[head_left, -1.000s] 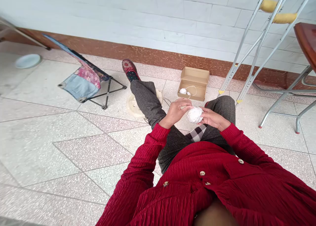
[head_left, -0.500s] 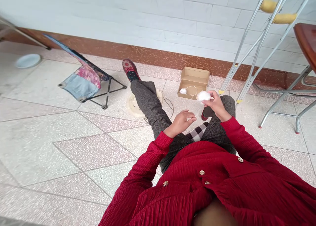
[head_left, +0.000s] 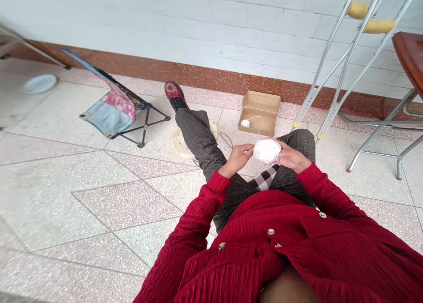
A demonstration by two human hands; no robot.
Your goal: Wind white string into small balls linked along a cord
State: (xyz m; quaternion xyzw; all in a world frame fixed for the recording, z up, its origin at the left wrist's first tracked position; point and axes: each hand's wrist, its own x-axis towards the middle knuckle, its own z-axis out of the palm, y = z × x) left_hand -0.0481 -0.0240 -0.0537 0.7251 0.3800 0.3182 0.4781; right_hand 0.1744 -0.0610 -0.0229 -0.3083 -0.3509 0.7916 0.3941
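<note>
A white yarn ball (head_left: 267, 151) sits between my hands, above my grey trousers. My right hand (head_left: 291, 158) cups it from the right side. My left hand (head_left: 238, 158) stays just left of it, fingertips pinched together near its edge; any thread there is too thin to see. Beyond them on the floor lies an open cardboard box (head_left: 259, 101). A small white yarn ball (head_left: 245, 123) rests inside the box, with a thin white thread (head_left: 259, 120) looping from it.
Aluminium crutches (head_left: 380, 26) with yellow pads lean at the right, near a brown-topped table (head_left: 410, 56). A folding chair (head_left: 110, 117) with denim and floral fabric stands at the left. A white plate (head_left: 40, 84) lies farther left. A round cream base (head_left: 178, 142) sits beneath my leg.
My right hand has come down and left from near the box, bringing the yarn ball back toward my left hand. The two hands are now closer together.
</note>
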